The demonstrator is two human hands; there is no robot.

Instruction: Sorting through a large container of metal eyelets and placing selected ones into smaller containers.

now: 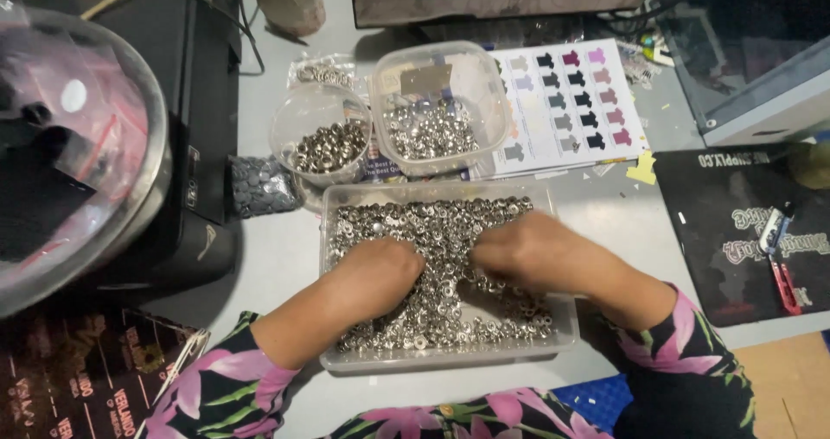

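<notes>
A clear rectangular plastic tray in front of me is full of small silver metal snap parts. My left hand rests in the pile at the tray's left middle, fingers curled down into the pieces. My right hand is pressed into the pile at the right middle, fingers bent and buried among the pieces. The fingertips of both are hidden, so I cannot tell whether either grips a piece.
Behind the tray stand a round clear tub and a square clear tub, both holding silver snaps. A colour chart sheet lies at the back right, a black mat with a small tool at right, a black machine at left.
</notes>
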